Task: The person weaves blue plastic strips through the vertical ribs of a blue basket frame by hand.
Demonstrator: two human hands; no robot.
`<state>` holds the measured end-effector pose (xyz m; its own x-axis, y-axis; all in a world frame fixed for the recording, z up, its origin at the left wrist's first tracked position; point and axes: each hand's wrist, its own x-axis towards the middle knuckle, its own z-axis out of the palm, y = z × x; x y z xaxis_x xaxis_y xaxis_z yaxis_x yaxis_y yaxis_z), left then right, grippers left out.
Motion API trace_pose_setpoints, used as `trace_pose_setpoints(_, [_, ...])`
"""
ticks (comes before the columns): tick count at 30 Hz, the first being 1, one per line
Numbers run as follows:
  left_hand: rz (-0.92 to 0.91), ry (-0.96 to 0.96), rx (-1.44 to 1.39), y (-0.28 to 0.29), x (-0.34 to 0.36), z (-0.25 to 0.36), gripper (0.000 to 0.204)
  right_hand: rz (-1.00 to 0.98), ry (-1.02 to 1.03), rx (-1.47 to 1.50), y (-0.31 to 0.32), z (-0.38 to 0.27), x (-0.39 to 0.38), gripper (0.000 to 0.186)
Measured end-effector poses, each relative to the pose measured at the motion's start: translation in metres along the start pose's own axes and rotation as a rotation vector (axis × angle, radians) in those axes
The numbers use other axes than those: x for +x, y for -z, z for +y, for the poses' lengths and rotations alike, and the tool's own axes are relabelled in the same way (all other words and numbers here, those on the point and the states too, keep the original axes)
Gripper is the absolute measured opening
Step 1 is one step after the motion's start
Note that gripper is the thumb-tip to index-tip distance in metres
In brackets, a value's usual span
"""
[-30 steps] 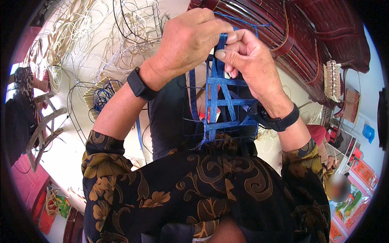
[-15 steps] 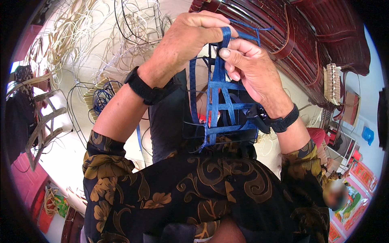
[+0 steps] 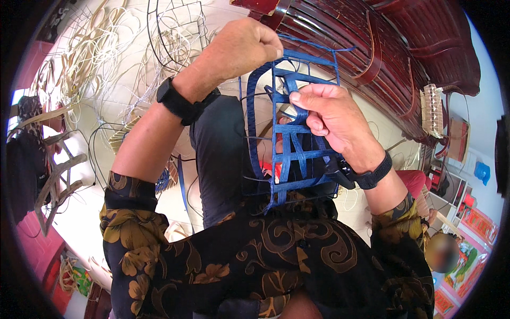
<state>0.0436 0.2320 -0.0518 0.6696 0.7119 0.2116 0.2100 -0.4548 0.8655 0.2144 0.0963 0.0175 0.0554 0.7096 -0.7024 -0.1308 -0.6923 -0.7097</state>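
A blue basket frame [image 3: 274,114], partly woven with flat blue strips, stands on my lap, with a curved blue-wrapped hoop [image 3: 251,106] along its left side. My right hand [image 3: 332,111] pinches a blue strip [image 3: 301,115] between thumb and forefinger, over the open middle of the frame. At the frame's upper left corner, my left hand [image 3: 244,48] is closed with its fingers curled, its fingertips near the rim. Whatever those fingers grip is hidden. Crossed strips [image 3: 289,139] fill the part nearest my body.
Pale loose strips [image 3: 101,53] lie tangled on the floor at the far left, near a black wire frame [image 3: 178,32]. A dark red wooden bench [image 3: 345,42] runs along the far right. A bent wooden stand [image 3: 58,159] is at the left, and another person [image 3: 417,186] sits partly visible at the right.
My hands have moved apart: the left went slightly left, away from the strip they both held, and the right lowered toward me. The raised blue strip now lies lower, across the frame.
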Motion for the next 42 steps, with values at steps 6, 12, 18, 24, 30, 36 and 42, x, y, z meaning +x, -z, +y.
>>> trace_pose_setpoints(6, [-0.422,0.011,0.106,0.016,0.017,0.013,0.031,-0.002,-0.063,-0.073,-0.002,-0.008,0.006,0.013])
trace_pose_setpoints(12, [-0.768,0.376,-0.018,0.025,0.036,0.03,0.037,-0.011,-0.083,-0.115,0.0,-0.01,0.013,0.014])
trace_pose_setpoints(18, [-0.976,0.446,-0.063,0.019,0.045,0.024,0.031,0.007,-0.111,-0.2,-0.001,-0.015,0.015,0.015])
trace_pose_setpoints(24, [-0.781,0.571,0.031,0.004,0.036,0.036,0.02,0.052,-0.077,-0.448,-0.001,-0.024,0.028,0.016])
trace_pose_setpoints(30, [-0.873,0.593,-0.125,0.015,0.041,0.019,0.034,0.094,0.061,-0.586,-0.007,-0.021,0.036,0.019])
trace_pose_setpoints(36, [-0.891,0.552,-0.098,0.016,0.046,0.015,0.034,0.166,0.229,-0.861,-0.009,-0.017,0.038,0.025])
trace_pose_setpoints(42, [-0.853,0.452,0.112,0.009,0.046,0.026,0.031,0.23,0.452,-1.171,-0.012,-0.011,0.039,0.026])
